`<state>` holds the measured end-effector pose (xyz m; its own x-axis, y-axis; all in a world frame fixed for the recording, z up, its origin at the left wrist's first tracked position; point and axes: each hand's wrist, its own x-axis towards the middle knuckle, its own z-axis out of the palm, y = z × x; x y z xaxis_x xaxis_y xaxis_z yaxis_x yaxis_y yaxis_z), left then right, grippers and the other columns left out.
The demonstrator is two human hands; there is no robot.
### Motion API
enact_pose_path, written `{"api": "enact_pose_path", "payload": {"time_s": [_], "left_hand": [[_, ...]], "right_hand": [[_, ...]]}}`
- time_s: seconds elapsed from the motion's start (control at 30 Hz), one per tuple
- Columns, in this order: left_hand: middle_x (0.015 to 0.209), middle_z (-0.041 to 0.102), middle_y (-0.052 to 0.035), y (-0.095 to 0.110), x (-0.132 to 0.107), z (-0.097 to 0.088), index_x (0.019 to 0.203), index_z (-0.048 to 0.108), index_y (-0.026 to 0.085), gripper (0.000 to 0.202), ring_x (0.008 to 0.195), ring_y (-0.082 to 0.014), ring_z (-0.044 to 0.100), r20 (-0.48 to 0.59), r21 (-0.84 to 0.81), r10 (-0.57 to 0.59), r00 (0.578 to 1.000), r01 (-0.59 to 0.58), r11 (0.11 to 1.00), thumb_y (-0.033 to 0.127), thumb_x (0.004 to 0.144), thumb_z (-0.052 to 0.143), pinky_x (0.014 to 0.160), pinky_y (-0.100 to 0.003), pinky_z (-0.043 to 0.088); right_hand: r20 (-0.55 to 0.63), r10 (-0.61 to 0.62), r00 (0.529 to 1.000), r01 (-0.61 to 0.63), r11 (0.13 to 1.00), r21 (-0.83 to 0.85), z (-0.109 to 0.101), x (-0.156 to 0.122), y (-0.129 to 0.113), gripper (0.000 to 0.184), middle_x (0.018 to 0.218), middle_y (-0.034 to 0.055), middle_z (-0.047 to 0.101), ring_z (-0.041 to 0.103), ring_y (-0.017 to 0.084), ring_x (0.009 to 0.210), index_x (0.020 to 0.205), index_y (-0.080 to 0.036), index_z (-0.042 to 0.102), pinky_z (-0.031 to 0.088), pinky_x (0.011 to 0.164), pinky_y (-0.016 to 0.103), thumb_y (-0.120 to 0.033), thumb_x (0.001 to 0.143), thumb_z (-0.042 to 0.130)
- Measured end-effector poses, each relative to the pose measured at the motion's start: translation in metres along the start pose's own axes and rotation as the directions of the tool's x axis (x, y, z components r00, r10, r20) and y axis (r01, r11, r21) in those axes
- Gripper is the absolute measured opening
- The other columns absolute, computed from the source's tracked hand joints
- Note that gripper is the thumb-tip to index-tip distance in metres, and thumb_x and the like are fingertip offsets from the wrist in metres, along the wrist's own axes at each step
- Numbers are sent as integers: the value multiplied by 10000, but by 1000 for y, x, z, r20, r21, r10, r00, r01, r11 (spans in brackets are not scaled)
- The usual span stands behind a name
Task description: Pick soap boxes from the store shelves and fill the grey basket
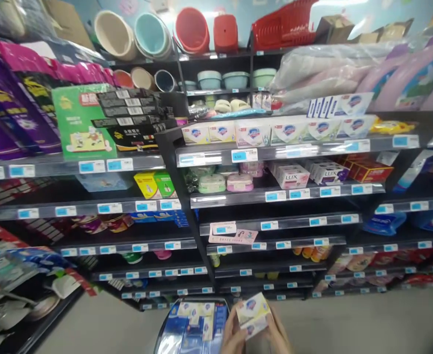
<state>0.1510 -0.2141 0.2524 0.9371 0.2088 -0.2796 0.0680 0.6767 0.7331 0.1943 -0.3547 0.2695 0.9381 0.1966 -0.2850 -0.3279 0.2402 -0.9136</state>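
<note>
At the bottom edge of the view both my hands hold a small stack of white soap boxes (253,312) with a blue and red logo. My left hand (232,333) grips the stack from the left, fingers curled round it. My right hand (279,335) closes on its right side. Just left of them stands a basket (172,330) with blue packs and more of the same soap boxes lying in it. Matching soap boxes (252,132) line the upper shelf straight ahead.
Dark store shelves (238,196) with blue price tags fill the view, meeting at a corner ahead. LUX boxes (292,175), round soap tins, purple bags and a green pack (79,120) sit on them. Plastic basins (192,29) stand on top. Grey floor lies right.
</note>
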Motion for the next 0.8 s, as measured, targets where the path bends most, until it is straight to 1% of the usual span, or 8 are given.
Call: {"api": "enact_pose_path", "payload": {"time_s": [0.07, 0.17, 0.23, 0.3, 0.37, 0.47, 0.63, 0.8], "left_hand": [[1297, 706, -64, -4, -16, -1, 1101, 770, 434, 579, 1403, -402, 528, -28, -60, 11, 1000, -13, 998, 476, 545, 926, 1194, -517, 414], [1293, 714, -45, -4, -31, -5, 1124, 770, 424, 563, 1345, -360, 588, -54, -82, 5, 999, -9, 997, 412, 584, 930, 1155, -474, 452], [1291, 719, -27, 2, -36, -4, 1132, 766, 427, 575, 1288, -329, 628, -94, -93, 18, 995, -27, 995, 398, 585, 942, 1103, -439, 485], [1323, 705, -15, 10, -41, 0, 1176, 748, 427, 606, 1263, -297, 640, -123, -91, 39, 992, -51, 995, 395, 604, 946, 1062, -407, 502], [1372, 678, -33, 20, -44, 7, 1236, 725, 390, 646, 1264, -287, 634, -114, -75, 66, 991, -75, 994, 387, 629, 943, 1051, -396, 500], [1407, 655, -79, 29, -48, 14, 1251, 717, 316, 647, 1278, -302, 615, -81, -41, 121, 989, -124, 991, 414, 650, 935, 1041, -399, 499], [1464, 616, -77, 27, -55, 16, 1273, 705, 318, 603, 1372, -308, 542, -39, 2, 164, 986, -164, 986, 408, 712, 905, 1082, -401, 473], [1506, 585, -91, 26, -63, 13, 1276, 698, 304, 582, 1440, -336, 482, -43, 27, 194, 980, -193, 981, 404, 734, 887, 1142, -446, 438]], "right_hand": [[15, -8, 1000, 7, 998, 66, -4, -4, -5, 671, 1319, 108, 721, 654, 410, 1263, 1180, -340, 760, 567, 1015, 538, -753, 652, 796], [146, -48, 988, 38, 997, 72, -11, -9, -13, 639, 1295, 139, 728, 637, 388, 1293, 1184, -275, 745, 487, 1130, 527, -626, 666, 876], [227, -64, 972, 44, 995, 88, -15, -12, -16, 663, 1296, 157, 723, 657, 375, 1265, 1226, -248, 709, 508, 1104, 521, -561, 674, 901], [263, -78, 962, 52, 993, 105, -18, -16, -16, 721, 1326, 166, 705, 670, 361, 1243, 1262, -242, 669, 550, 1047, 505, -492, 643, 941], [266, -78, 961, 56, 995, 87, -20, -19, -14, 766, 1349, 165, 691, 677, 345, 1228, 1260, -244, 650, 574, 1005, 491, -421, 591, 979], [237, -81, 968, 73, 996, 41, -25, -21, -9, 778, 1334, 137, 701, 673, 318, 1226, 1234, -253, 652, 583, 992, 474, -352, 545, 1000], [276, -99, 956, 101, 995, 7, -31, -22, -4, 796, 1377, 130, 681, 660, 303, 1249, 1326, -255, 648, 578, 1012, 438, -325, 605, 976], [314, -86, 945, 94, 995, -12, -30, -27, -7, 830, 1362, 116, 694, 656, 308, 1259, 1382, -267, 633, 577, 1011, 433, -349, 628, 968]]}}
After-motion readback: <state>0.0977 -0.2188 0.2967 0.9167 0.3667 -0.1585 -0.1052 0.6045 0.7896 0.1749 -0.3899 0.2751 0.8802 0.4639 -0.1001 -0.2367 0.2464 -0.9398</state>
